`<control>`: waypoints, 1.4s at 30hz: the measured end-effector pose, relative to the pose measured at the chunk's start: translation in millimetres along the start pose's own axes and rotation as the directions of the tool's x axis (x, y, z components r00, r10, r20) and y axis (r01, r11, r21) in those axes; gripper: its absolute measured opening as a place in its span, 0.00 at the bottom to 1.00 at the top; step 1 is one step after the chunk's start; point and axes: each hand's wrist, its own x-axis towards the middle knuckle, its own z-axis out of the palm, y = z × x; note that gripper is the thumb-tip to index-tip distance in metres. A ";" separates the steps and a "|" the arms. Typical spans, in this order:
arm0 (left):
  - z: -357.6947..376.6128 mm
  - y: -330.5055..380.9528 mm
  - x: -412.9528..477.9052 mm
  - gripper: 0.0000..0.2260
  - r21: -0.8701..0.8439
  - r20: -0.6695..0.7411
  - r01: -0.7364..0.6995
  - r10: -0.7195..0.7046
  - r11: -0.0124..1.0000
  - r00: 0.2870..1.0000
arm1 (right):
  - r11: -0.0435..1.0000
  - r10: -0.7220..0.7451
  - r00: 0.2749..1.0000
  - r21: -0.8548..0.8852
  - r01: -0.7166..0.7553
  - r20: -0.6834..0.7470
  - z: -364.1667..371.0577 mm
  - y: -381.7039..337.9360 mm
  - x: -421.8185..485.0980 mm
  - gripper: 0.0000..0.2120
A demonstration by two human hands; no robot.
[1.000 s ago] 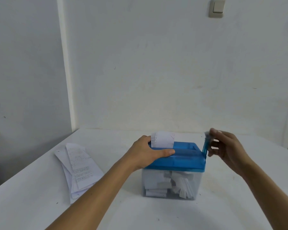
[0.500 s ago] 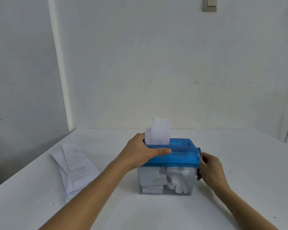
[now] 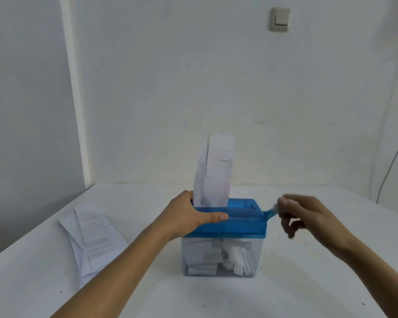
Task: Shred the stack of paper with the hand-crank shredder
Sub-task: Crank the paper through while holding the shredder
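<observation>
"Where was the shredder [image 3: 225, 223]?"

"It stood in the middle of the white worktop [image 3: 216, 299]. It was blue on top and clear below."

"What did the left hand [image 3: 188, 216] do?"

"It held the blue top at the left end. The thumb lay flat along the front, and the fingers went over the far edge."

"And the right hand [image 3: 308, 214]?"

"It was blurry, but its fingers were bent round the end of the crank [image 3: 270, 213] on the right side."

"Where was the paper?"

"A long sheet [image 3: 214, 171] stood up out of the slot, just beside the left hand. The stack [image 3: 94, 239] lay flat on the worktop, off to the left, apart from the shredder. White strips [image 3: 234, 255] sat in the clear part."

"What else?"

"A switch [image 3: 280, 19] was high on the wall [image 3: 239, 88]."
</observation>
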 end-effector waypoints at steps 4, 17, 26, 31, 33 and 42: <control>1.4 0.0 -0.8 0.20 0.004 -0.001 -0.010 0.010 1.000 1.000 | 0.995 -0.023 0.971 0.093 0.046 -0.236 6.8 8.7 39.0 0.12; 4.3 -6.5 3.0 0.25 0.001 -0.034 -0.017 0.017 1.000 0.999 | 0.951 0.307 0.888 0.076 -0.299 -0.344 67.6 87.3 57.5 0.15; 4.3 -11.7 6.5 0.39 0.036 -0.070 0.003 -0.001 0.999 0.998 | 0.971 0.229 0.972 0.078 -0.224 -0.056 41.5 47.5 -39.8 0.23; 2.8 -11.0 7.8 0.29 0.023 -0.033 -0.007 0.007 1.000 0.999 | 0.991 0.061 0.998 0.117 -0.061 0.003 7.2 10.1 -28.7 0.21; 2.9 -11.0 8.4 0.30 0.034 -0.044 -0.007 0.008 0.999 0.999 | 0.997 0.028 0.999 0.077 -0.027 -0.020 4.3 6.3 -11.9 0.16; 2.4 -14.1 13.0 0.35 0.112 -0.055 0.004 0.002 0.994 0.998 | 0.986 0.033 0.947 0.163 0.021 -0.319 23.8 26.5 63.0 0.09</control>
